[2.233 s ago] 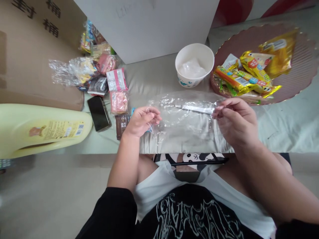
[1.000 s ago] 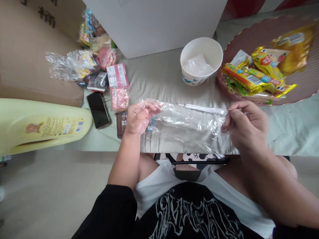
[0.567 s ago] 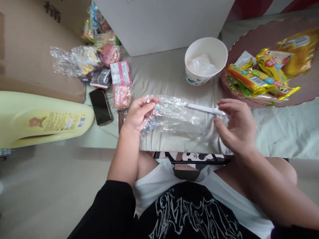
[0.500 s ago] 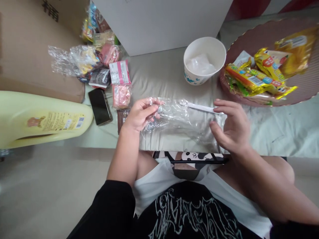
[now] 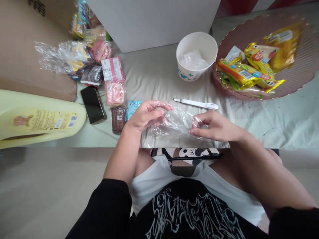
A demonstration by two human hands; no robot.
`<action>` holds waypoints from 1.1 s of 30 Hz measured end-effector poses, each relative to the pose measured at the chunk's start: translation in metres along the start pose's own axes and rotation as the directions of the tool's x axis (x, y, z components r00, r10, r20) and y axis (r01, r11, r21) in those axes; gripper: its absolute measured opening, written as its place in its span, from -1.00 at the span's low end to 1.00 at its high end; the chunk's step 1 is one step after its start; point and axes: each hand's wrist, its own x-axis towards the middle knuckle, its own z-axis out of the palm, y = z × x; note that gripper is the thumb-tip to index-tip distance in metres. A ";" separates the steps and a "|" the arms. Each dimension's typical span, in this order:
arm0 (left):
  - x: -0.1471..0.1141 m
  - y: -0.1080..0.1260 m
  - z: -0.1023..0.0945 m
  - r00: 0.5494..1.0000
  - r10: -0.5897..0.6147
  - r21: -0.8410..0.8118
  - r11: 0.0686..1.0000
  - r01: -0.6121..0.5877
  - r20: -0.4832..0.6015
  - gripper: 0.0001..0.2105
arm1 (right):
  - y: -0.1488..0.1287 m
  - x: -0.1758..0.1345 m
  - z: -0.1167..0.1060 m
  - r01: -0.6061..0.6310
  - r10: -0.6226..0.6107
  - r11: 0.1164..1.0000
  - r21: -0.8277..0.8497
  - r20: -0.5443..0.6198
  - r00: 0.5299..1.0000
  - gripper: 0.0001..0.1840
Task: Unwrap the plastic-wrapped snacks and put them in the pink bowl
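A clear plastic bag point(image 5: 178, 121) stretches between my two hands, just above the cloth-covered table. My left hand point(image 5: 149, 116) has its fingers curled on the bag's left part. On the right part, my right hand point(image 5: 211, 126) pinches the film between thumb and fingers. A white utility knife point(image 5: 195, 103) lies on the cloth just beyond the bag. By my left hand lie a light-blue packet point(image 5: 133, 109), partly hidden, and a brown snack packet point(image 5: 118, 120).
A paper tub point(image 5: 196, 56) with crumpled clear plastic inside stands beyond the knife. At right is a pink basket point(image 5: 299, 79) of yellow snack packets. Leftward lie a phone point(image 5: 93, 105), pink packets point(image 5: 115, 93), a large pale-yellow bottle point(image 5: 42, 118) and a cardboard box point(image 5: 37, 63).
My right hand has moved left and closed on the bag. The bag is gathered nearer me, off the knife and the light-blue packet, which now shows. The view has shifted slightly.
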 end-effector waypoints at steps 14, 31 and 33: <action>0.020 -0.037 0.064 0.994 -0.029 -0.420 0.905 0.069 0.101 -0.09 | 0.020 0.015 0.019 0.127 0.267 0.812 0.570 -0.555 0.788 -0.45; 0.004 -0.043 0.064 1.000 0.006 -0.220 0.975 -0.004 0.006 -0.51 | 0.025 0.010 0.039 -0.100 0.144 0.989 0.105 -0.770 0.621 -0.72; 0.006 -0.043 0.065 0.997 -0.028 -0.200 0.980 0.015 -0.065 -0.65 | 0.026 0.009 0.042 -0.105 0.155 0.988 0.114 -0.757 0.634 -0.72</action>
